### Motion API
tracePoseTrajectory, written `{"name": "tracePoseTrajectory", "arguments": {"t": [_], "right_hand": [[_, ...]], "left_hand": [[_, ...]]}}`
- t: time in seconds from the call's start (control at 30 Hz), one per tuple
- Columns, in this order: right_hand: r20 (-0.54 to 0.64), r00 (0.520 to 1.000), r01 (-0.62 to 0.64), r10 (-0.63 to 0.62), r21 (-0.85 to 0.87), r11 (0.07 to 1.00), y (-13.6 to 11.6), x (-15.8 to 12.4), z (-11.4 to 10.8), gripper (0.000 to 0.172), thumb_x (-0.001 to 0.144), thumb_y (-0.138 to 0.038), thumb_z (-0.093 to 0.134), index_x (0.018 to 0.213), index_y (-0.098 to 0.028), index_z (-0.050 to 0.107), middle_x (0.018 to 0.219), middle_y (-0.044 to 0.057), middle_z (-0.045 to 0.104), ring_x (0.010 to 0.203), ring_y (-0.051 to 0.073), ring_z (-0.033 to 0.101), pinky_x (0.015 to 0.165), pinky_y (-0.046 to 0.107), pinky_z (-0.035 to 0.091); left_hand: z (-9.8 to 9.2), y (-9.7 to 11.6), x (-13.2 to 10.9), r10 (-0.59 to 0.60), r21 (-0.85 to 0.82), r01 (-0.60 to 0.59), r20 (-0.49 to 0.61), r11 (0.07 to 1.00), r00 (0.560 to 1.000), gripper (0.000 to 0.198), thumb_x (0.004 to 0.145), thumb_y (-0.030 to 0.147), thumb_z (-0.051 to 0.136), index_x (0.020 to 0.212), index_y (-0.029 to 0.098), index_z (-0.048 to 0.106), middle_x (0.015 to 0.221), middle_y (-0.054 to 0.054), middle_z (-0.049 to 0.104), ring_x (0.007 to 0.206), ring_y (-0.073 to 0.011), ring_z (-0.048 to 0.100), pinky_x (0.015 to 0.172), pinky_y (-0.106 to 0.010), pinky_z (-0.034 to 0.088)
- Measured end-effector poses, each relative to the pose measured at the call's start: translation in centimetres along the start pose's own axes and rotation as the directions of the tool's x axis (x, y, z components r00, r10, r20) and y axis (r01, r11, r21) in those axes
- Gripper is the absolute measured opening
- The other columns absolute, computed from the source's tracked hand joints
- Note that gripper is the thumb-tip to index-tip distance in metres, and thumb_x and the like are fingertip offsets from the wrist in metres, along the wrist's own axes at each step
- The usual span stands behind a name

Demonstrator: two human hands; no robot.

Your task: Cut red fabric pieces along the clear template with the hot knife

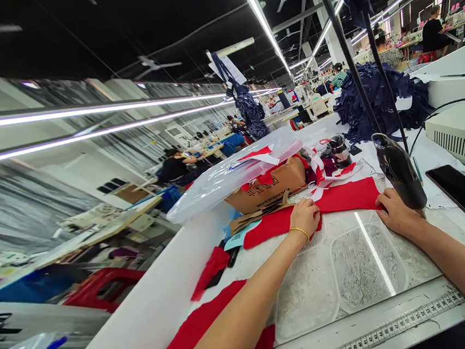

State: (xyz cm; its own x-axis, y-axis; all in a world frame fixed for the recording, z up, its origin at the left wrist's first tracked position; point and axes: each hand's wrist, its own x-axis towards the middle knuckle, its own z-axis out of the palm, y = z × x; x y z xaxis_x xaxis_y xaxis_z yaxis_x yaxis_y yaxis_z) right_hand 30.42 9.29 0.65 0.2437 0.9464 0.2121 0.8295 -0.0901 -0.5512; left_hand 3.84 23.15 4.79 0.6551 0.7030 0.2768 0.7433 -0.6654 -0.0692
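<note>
Two flat: left hand (305, 219), right hand (396, 213) | on red fabric (348, 199) | table edge (395, 323) below

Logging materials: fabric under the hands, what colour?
The fabric is solid red, best seen in the head view.

Cloth (347, 197) lies on a work table (147, 309) before a cardboard box (264, 188) topped by a plastic lid (232, 174), an iron (399, 172) to the right, a phone (462, 191) farther right.

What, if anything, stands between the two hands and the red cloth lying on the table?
Nothing visible: the left hand and the right hand both rest directly on the red cloth.
</note>
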Motion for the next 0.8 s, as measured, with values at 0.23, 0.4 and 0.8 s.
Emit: {"name": "tracePoseTrajectory", "arguments": {"t": [0.23, 0.4, 0.8], "right_hand": [[0.027, 1.0, -0.006, 0.005, 0.044, 0.999, 0.1, 0.1, -0.6, 0.014, 0.089, -0.037, 0.058, 0.098, -0.026, 0.059, 0.104, 0.006, 0.061, 0.096, 0.022, 0.059, 0.076, 0.034, 0.049], [-0.003, 0.993, 0.114, -0.115, 0.081, 0.99, -0.5, 0.1, -1.1, 0.026, 0.08, -0.038, 0.07, 0.101, -0.026, 0.063, 0.11, 0.007, 0.06, 0.11, 0.027, 0.055, 0.099, 0.042, 0.046], [0.04, 0.973, 0.195, -0.228, 0.392, 0.899, -1.0, 0.0, -2.0, 0.012, 0.084, -0.026, 0.056, 0.076, -0.022, 0.064, 0.095, 0.008, 0.068, 0.1, 0.023, 0.061, 0.1, 0.043, 0.047]], "left_hand": [[-0.5, -0.1, -1.3, 0.11, -0.002, -0.112, -0.177, 0.994, 0.978, 0.016, 0.093, 0.013, 0.059, 0.085, 0.02, 0.071, 0.09, -0.009, 0.068, 0.091, -0.0259, 0.063, 0.082, -0.039, 0.052], [-3.2, 2.0, -4.6, 0.242, 0.005, -0.251, -0.28, 0.968, 0.929, 0.021, 0.1, 0.018, 0.048, 0.091, 0.02, 0.067, 0.095, -0.008, 0.068, 0.096, -0.0243, 0.062, 0.092, -0.041, 0.051], [-12.9, 3.5, -12.1, 0.033, -0.517, -0.039, -0.02, 0.855, 0.999, 0.023, 0.102, 0.033, 0.045, 0.086, 0.021, 0.057, 0.089, -0.004, 0.064, 0.085, -0.0203, 0.058, 0.084, -0.034, 0.048]]}}
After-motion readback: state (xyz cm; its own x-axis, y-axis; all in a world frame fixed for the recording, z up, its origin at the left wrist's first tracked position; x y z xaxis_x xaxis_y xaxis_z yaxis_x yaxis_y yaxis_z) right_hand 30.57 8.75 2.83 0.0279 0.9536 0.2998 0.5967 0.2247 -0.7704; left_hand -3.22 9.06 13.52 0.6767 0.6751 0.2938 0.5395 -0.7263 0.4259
